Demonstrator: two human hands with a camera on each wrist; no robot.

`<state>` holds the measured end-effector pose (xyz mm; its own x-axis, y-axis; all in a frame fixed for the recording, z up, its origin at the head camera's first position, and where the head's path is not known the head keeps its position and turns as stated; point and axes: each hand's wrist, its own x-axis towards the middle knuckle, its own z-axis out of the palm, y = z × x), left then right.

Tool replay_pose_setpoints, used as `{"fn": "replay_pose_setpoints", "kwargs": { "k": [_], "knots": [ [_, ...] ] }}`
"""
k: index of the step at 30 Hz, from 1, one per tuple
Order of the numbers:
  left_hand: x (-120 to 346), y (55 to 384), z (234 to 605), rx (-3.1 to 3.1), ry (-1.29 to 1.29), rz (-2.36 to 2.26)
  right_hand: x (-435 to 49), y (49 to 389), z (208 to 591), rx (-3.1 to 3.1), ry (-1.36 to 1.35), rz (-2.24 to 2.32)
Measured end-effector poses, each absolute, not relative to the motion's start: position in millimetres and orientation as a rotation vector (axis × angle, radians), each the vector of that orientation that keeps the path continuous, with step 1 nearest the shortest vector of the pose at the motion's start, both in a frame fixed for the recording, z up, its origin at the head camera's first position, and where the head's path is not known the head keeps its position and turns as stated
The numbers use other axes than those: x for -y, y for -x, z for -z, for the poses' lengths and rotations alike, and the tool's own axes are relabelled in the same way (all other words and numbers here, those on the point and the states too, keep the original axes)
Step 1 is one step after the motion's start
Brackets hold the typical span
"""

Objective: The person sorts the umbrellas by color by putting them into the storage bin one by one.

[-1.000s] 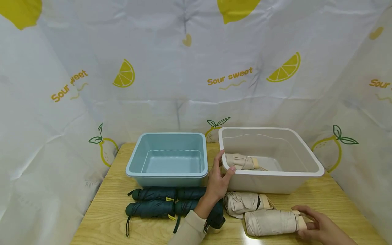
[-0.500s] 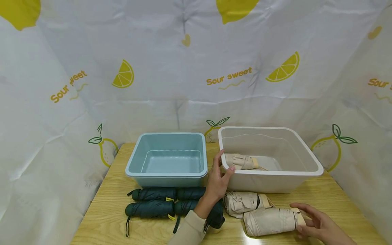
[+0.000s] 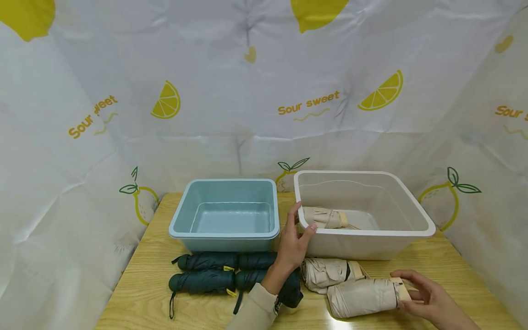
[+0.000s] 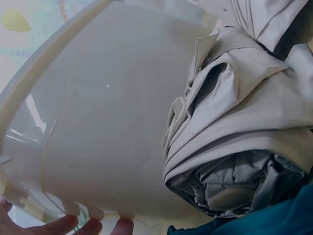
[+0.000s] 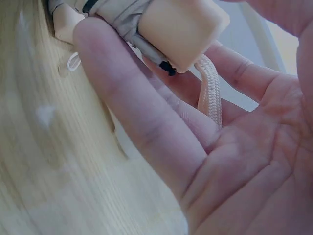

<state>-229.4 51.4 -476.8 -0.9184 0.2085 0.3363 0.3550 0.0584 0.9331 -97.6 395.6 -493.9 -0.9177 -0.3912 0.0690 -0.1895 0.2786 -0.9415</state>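
Observation:
My left hand (image 3: 292,245) grips the front left corner of the white plastic bin (image 3: 371,247), thumb over the front rim and fingers on the side. In the left wrist view those fingertips (image 4: 122,226) show against the bin wall (image 4: 112,107). One beige folding umbrella (image 3: 323,218) lies inside the bin. Two more are in front of it: a back one (image 3: 326,274) and a nearer one (image 3: 363,297). My right hand (image 3: 429,298) pinches the nearer umbrella by its pale handle (image 5: 181,29). A braided wrist cord (image 5: 209,88) hangs from that handle toward the palm.
Left of the white bin stands a light blue plastic bin (image 3: 231,236) with nothing in it. Several dark green folding umbrellas (image 3: 202,280) lie in two rows before it, partly hidden by the left forearm. A lemon-print curtain (image 3: 231,151) surrounds the wooden table (image 3: 136,293).
The nearer beige umbrella has shifted very slightly left, and its handle end sits a touch higher in the head view, together with the right hand. The left hand stays on the white bin.

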Motion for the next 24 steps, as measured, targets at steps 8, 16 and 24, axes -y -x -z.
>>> {"fn": "replay_pose_setpoints", "kwargs": {
  "k": [8, 16, 24],
  "knots": [
    [-51, 230, 478, 2.201, 0.585, 2.01, -393, 98, 485, -2.279, 0.633, 1.814],
    [-52, 231, 479, 2.192, 0.586, 2.021, -390, 99, 475, -2.314, 0.569, 1.785],
    [-51, 231, 478, 2.204, 0.584, 2.006, -389, 100, 470, -2.302, 0.623, 1.802]
  ]
}}
